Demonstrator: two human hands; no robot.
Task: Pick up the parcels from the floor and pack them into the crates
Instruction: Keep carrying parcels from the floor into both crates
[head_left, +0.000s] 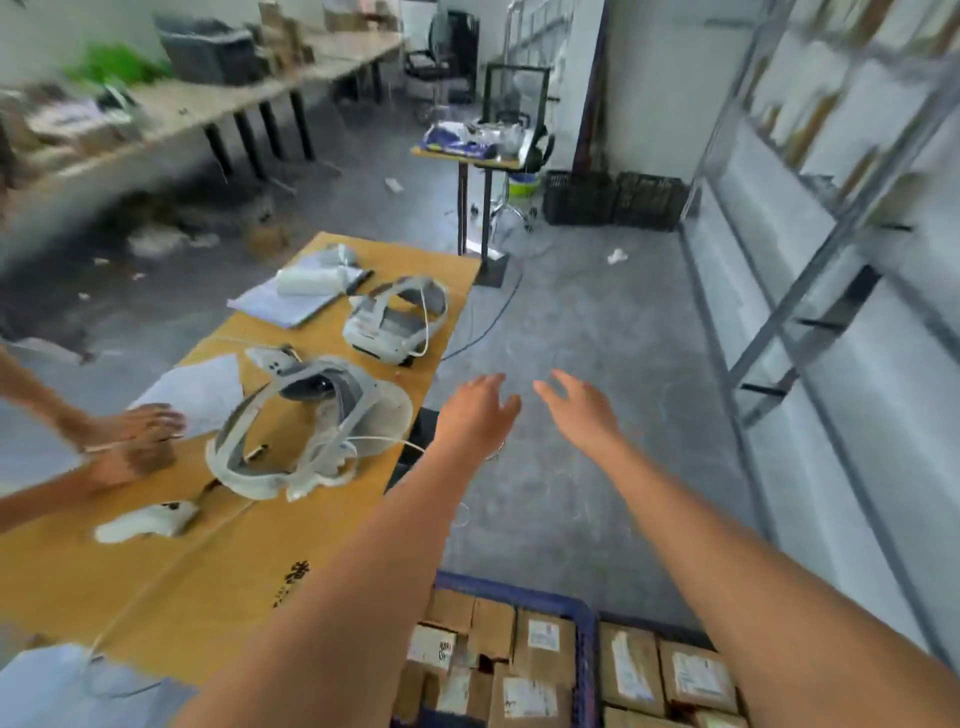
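Right under my forearms, at the bottom edge of the frame, sit two blue crates already crowded with brown parcels, labels facing up, packed side by side so they fill the space. Both my arms stretch out over them toward the middle of the frame. My left hand is empty, fingers spread and relaxed; my right hand is the same, open and holding nothing, the two near each other above bare grey floor. I judge I am between loads, reaching out for whatever is left to gather, though no loose parcel shows on the floor ahead of me. To the left of frame a cardboard-covered table carries two white headsets, a hand controller and some papers, laid out flat. Someone else's hands rest on that table at the left edge. Two dark crates stand against the far wall, upper right of centre.
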